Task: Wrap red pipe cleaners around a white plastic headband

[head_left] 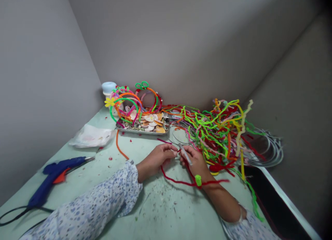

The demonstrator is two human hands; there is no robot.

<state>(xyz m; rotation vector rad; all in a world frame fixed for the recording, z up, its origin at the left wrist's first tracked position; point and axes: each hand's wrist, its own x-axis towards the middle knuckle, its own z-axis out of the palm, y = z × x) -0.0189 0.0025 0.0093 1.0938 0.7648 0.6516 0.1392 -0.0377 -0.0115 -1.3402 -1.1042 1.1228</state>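
Right now, left hand (160,158) pinching red pipe cleaner (178,181) above surface (155,215), right hand (197,165) gripping pale slim stick (186,155). Decorated hoops (129,93) leaning over tray (142,132), looking finished; my red piece trailing loose length, seemingly needing more shaping.

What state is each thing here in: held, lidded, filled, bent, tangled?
Left hand: pinching red strand
Right hand: gripping slim grey tool
Red strand: bent in a curve
Glue gun: lying down; on or off, cannot tell
Metal tray: holding shells
Jar lid: on
Plastic bag: crumpled
Coloured strands: tangled
Wire: coiled
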